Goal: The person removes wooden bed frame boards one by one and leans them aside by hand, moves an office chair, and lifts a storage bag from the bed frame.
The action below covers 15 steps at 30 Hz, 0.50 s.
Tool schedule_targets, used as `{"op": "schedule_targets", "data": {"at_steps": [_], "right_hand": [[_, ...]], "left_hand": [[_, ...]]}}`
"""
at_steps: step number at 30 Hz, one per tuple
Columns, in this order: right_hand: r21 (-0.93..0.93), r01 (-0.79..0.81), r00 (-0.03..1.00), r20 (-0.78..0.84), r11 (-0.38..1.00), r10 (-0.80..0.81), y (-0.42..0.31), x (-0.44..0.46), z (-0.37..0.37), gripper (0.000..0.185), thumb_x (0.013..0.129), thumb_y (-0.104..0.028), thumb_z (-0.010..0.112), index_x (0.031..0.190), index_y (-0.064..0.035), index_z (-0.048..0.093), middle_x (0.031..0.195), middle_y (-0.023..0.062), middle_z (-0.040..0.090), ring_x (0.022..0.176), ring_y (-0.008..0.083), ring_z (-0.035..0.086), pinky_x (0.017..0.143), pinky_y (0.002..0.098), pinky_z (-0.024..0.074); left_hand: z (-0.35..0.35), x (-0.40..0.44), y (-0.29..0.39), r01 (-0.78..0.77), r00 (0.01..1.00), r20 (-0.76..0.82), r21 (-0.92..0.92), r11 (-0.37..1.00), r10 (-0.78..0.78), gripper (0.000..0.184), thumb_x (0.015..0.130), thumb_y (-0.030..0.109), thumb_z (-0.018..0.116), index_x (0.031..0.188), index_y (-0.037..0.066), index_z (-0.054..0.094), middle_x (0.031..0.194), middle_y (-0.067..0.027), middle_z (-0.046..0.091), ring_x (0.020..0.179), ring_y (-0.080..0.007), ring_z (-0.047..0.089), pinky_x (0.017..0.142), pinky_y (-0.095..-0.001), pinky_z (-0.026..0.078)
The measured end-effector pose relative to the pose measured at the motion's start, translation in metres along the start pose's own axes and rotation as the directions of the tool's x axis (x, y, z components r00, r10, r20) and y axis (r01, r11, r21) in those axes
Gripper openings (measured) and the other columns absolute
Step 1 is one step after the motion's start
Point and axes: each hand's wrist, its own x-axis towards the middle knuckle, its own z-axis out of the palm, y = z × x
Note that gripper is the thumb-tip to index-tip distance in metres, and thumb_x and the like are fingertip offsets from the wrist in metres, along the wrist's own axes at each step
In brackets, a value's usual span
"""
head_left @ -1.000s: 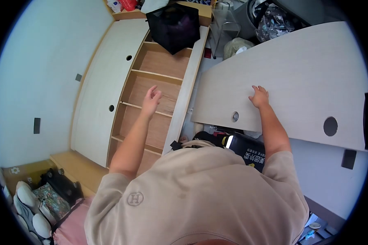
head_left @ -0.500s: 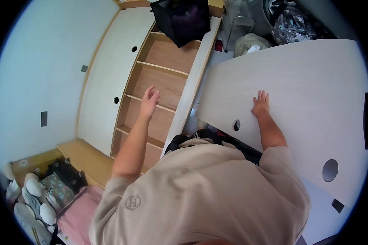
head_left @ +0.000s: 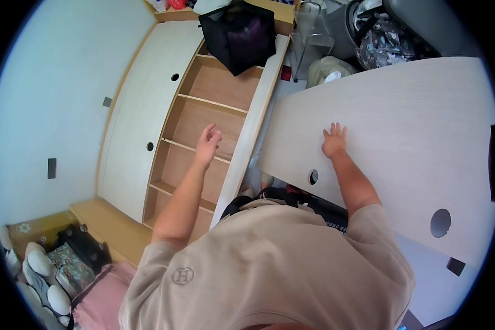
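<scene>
While the right hand, fingers spread and gripping nothing, lay palm down on the board, perhaps to steady it, the left hand hung loosely curled and empty over the box. Thin walls split it, maybe to keep things apart. A black bag sat past the left hand.

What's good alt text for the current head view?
A person's right hand lies spread on a large pale panel with two round holes. The left hand, holding nothing, is over open wooden compartments; a black bag-like item sits at their far end.
</scene>
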Motion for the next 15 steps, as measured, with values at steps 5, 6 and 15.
{"op": "schedule_targets", "data": {"at_steps": [5,6,15], "right_hand": [[0.001,-0.019,1.0,0.004,1.0,0.019,-0.012,-0.015,-0.011,0.047,0.096,-0.024,0.033,0.141,-0.0158,0.041,0.155,0.0139,0.017,0.144,0.0323,0.009,0.115,0.0523,0.0021],[-0.011,-0.036,0.999,0.006,0.999,0.036,-0.012,-0.014,-0.005,0.05,0.093,-0.024,0.039,0.142,-0.016,0.04,0.155,0.0142,0.017,0.144,0.0321,0.009,0.115,0.0526,0.0025],[-0.265,-0.124,0.955,0.231,0.956,0.188,0.027,-0.039,0.036,0.063,0.087,-0.026,0.05,0.146,-0.0168,0.032,0.157,0.0119,0.007,0.145,0.0306,0.001,0.114,0.0552,-0.0001]], "left_hand": [[-0.042,-0.025,-0.006,-0.054,0.998,-0.034,0.003,0.999,0.054,0.053,0.092,0.034,0.058,0.138,0.013,0.041,0.122,-0.0085,0.055,0.105,-0.0179,0.057,0.084,-0.0337,0.045],[-0.053,-0.032,-0.009,-0.046,0.997,-0.058,-0.002,0.999,0.046,0.053,0.092,0.034,0.058,0.138,0.013,0.041,0.121,-0.0081,0.056,0.105,-0.0178,0.057,0.084,-0.0335,0.045],[-0.118,-0.079,-0.047,-0.015,0.985,-0.171,-0.019,1.0,0.012,0.053,0.093,0.034,0.057,0.138,0.012,0.041,0.121,-0.0068,0.057,0.105,-0.0177,0.057,0.084,-0.033,0.045]]}}
